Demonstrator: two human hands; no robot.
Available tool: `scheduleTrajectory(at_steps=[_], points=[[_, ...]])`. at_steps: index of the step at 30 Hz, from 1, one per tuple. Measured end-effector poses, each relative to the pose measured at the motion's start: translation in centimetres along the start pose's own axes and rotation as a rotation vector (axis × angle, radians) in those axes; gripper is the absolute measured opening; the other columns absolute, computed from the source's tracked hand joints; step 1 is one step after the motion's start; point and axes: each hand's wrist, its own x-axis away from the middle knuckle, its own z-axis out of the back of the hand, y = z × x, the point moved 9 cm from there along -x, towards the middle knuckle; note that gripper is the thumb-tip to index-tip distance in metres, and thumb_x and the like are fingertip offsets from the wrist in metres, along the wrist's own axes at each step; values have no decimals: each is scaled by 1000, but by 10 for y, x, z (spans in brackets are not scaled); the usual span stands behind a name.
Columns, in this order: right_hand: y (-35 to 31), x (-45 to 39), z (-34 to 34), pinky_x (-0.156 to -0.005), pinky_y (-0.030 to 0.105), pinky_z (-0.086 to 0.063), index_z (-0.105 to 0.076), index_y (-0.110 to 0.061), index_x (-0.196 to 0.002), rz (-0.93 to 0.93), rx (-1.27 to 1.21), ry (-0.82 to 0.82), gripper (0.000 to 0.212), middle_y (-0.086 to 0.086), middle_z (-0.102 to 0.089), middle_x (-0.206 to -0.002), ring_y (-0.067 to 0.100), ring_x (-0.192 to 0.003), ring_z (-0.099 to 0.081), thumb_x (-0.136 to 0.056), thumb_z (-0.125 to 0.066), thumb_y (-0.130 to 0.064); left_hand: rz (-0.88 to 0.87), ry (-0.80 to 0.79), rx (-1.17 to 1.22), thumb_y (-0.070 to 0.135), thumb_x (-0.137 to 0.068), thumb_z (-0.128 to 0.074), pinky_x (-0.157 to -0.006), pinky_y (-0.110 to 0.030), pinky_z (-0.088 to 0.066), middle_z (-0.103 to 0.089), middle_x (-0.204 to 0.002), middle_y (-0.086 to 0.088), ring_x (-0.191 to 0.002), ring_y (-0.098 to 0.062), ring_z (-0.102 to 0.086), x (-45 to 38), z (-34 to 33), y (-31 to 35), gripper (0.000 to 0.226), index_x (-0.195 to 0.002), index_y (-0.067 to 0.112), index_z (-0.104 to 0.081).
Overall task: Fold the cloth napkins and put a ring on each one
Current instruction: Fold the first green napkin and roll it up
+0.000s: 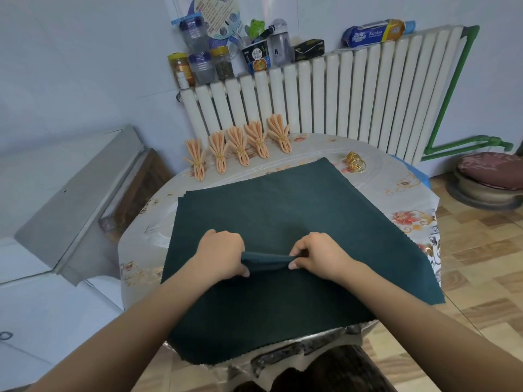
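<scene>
Five peach napkins (237,147), pleated and ringed, stand in a row at my table's (407,193) far left edge. Below them, my left hand (222,254) pinches a raised fold of the dark green napkin (283,207), spread flat mid-table; my right hand (318,254) pinches the same ridge. Gold rings (355,162) sit piled further right, count unclear. On the radiator (353,91), one roll (373,32) reads "Kitchen"; other labels blur.

Dark green napkin (297,199), peach folded napkins (240,145), gold rings (356,162), floral tablecloth (410,219).
</scene>
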Motion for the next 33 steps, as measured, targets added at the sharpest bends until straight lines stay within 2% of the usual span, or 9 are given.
scheduleTrajectory(at_steps=[5,10,13,17,20,23,26,29,33], points=[[2,-3,-1,-72,20,-44,-74,-19,-88,-8,-3,-38,13,-6,-68,-84,8,-78,-57,-77,-75,-26,18,-20,-14,61,-76,-64,-72,-28,-28,-46,-59,7,-61,-14,-44,1,-12,-20,49,-60,21,-42],[6,-2,-2,-72,16,-38,-72,-16,-93,-22,-54,-61,16,-8,-67,-91,6,-84,-56,-88,-64,-29,125,-120,614,55,-68,-76,-50,-26,-29,-51,-58,4,-56,-12,-48,-5,-44,-50,47,-66,12,-58],[8,-5,-7,-73,24,-42,-62,-24,-90,-44,-9,-47,14,-8,-63,-86,10,-83,-54,-91,-57,-37,221,-136,798,53,-70,-76,-50,-28,-22,-36,-53,3,-51,-14,-36,-6,-64,-64,54,-56,16,-39],[7,-6,-14,-80,28,-40,-47,-31,-94,-48,5,-36,15,-14,-53,-77,12,-84,-47,-88,-60,-36,236,-108,792,53,-72,-75,-56,-31,-25,-39,-64,-1,-60,-18,-39,-12,-75,-63,51,-67,17,-38],[11,-5,-13,-90,30,-38,-54,-35,-79,-71,-144,22,16,-12,-53,-84,6,-82,-50,-84,-67,-27,233,-1,723,53,-69,-77,-77,-32,-35,-52,-85,7,-88,-17,-50,-13,-66,-61,49,-92,22,-46],[14,-3,-13,-89,26,-40,-65,-39,-73,-55,-236,85,22,-13,-55,-88,5,-85,-54,-81,-71,-20,-54,256,633,33,-73,-79,-91,-30,-31,-45,-103,10,-104,-13,-39,-13,-42,-43,41,-105,30,-54],[-1,5,-6,-78,25,-43,-73,-28,-83,139,-27,274,10,-13,-58,-86,12,-84,-48,-83,-70,-19,-383,390,480,18,-83,-63,-92,-36,-40,-53,-106,6,-100,-17,-45,0,-32,-14,17,-98,23,-66],[-20,16,-8,-71,28,-41,-73,-21,-84,339,253,410,16,-10,-63,-85,14,-86,-45,-73,-71,-33,-420,373,370,48,-87,-40,-93,-31,-41,-57,-108,8,-101,-13,-50,5,-31,0,36,-102,22,-61],[-31,10,-10,-74,21,-30,-71,-21,-79,454,424,369,28,-10,-64,-76,13,-83,-47,-59,-86,-34,-420,391,165,45,-84,-60,-85,-29,-43,-58,-106,3,-96,-18,-54,4,-30,9,34,-105,19,-57]])
